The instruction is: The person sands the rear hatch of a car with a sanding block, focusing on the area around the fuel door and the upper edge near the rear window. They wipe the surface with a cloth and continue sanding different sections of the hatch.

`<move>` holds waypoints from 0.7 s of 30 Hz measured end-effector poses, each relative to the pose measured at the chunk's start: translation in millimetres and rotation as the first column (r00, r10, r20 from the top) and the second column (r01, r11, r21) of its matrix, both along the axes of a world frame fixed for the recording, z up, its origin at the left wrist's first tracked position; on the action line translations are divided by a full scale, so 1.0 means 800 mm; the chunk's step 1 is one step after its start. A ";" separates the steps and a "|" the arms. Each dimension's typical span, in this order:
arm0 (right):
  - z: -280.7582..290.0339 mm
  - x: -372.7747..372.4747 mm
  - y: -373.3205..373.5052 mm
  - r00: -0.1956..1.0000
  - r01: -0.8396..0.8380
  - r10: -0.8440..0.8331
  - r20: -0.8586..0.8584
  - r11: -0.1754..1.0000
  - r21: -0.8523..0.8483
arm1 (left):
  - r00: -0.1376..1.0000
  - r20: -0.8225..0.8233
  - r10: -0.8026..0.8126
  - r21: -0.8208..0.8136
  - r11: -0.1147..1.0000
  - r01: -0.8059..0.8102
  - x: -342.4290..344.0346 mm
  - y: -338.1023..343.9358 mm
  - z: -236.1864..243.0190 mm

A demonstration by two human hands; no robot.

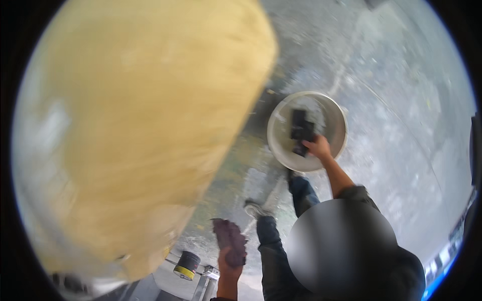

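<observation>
My right hand (320,146) grips a dark, blocky object (302,128) inside a round cream-coloured tub (336,128) on the concrete floor. The tub has some pale, cloudy contents; the exact shape of the dark object is blurred. Lower down, my left hand (229,263) holds a ragged maroon piece (231,236), like a sponge or cloth, near the edge of a large yellow surface (140,110).
The yellow surface fills the left side. A black-and-yellow can (187,264) and a metal frame (203,283) are at the lower edge. My legs and shoes stand below the tub on the stained grey floor (401,100). A blurred round patch covers the lower right.
</observation>
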State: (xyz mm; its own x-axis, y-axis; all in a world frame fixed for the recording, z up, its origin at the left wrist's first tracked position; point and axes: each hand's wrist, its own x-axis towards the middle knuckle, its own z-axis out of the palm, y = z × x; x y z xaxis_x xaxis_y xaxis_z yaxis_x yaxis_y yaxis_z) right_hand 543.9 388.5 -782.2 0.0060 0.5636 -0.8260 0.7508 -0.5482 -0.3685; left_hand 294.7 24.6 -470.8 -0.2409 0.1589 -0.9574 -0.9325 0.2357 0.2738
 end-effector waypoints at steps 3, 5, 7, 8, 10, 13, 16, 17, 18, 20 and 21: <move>0.011 0.087 -0.028 0.799 0.380 -0.345 -0.493 0.925 -0.031 | 0.992 0.124 -0.001 0.159 0.987 -0.019 -0.010 -0.018 -0.013; 0.102 0.057 -0.066 0.507 0.323 -0.430 -0.747 0.898 -0.298 | 0.996 0.084 -0.014 0.179 0.984 -0.002 -0.014 -0.073 0.010; 0.131 0.070 -0.104 0.342 0.343 -0.484 -0.806 0.862 -0.372 | 0.998 0.063 -0.026 0.232 0.973 0.011 -0.033 -0.082 0.050; 0.177 0.062 -0.116 0.259 0.364 -0.481 -0.838 0.852 -0.376 | 0.995 0.093 -0.031 0.254 0.967 0.006 -0.038 -0.089 0.067; 0.258 0.047 -0.125 0.307 0.435 -0.506 -0.806 0.828 -0.354 | 0.996 0.070 0.048 0.319 0.945 -0.068 -0.050 -0.123 0.096; 0.420 -0.032 -0.139 0.269 0.493 -0.450 -0.852 0.824 -0.279 | 0.993 0.045 0.113 0.386 0.914 -0.122 -0.062 -0.193 0.125; 0.539 -0.100 -0.139 0.143 0.272 -0.391 -0.909 0.899 -0.344 | 0.972 -0.187 0.140 0.464 0.885 -0.038 -0.084 -0.283 0.101; 0.627 -0.176 -0.169 0.113 0.349 -0.306 -0.945 0.903 -0.250 | 0.962 -0.208 0.179 0.474 0.878 -0.060 -0.093 -0.299 0.114; 0.688 -0.228 -0.185 0.102 0.370 -0.217 -0.971 0.914 -0.165 | 0.967 -0.065 0.246 0.469 0.863 -0.188 -0.112 -0.299 0.176; 0.780 -0.316 -0.221 0.117 0.188 -0.120 -0.986 0.977 -0.096 | 0.951 -0.171 0.256 0.476 0.867 -0.148 -0.125 -0.355 0.186; 0.815 -0.363 -0.242 0.104 0.152 -0.047 -0.993 0.988 -0.031 | 0.927 -0.209 0.310 0.509 0.844 -0.168 -0.129 -0.372 0.203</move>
